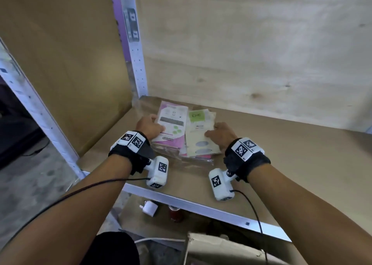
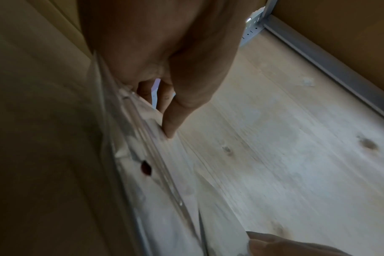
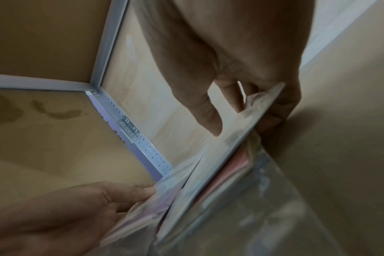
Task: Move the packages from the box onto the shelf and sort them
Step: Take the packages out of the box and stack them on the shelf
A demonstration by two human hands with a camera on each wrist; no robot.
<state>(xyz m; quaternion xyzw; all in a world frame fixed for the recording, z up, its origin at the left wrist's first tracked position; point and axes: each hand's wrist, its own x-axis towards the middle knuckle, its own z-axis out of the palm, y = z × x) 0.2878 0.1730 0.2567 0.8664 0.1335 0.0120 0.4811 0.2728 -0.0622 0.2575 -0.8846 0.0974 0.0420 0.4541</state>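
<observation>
Together, both hands grip the packages (image 1: 187,132) between them (on shelf (image 1: 281,144)).

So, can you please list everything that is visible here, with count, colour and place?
pink package: one, pink and white, shelf, left pile
cream package: one, cream with green label, shelf, right pile
shelf: one, brown board, grey metal frame
upright post: one, grey, back left
plug adapter: one, white, below the shelf
red can: one, below the shelf
left hand: holds pink package
right hand: holds cream package
</observation>
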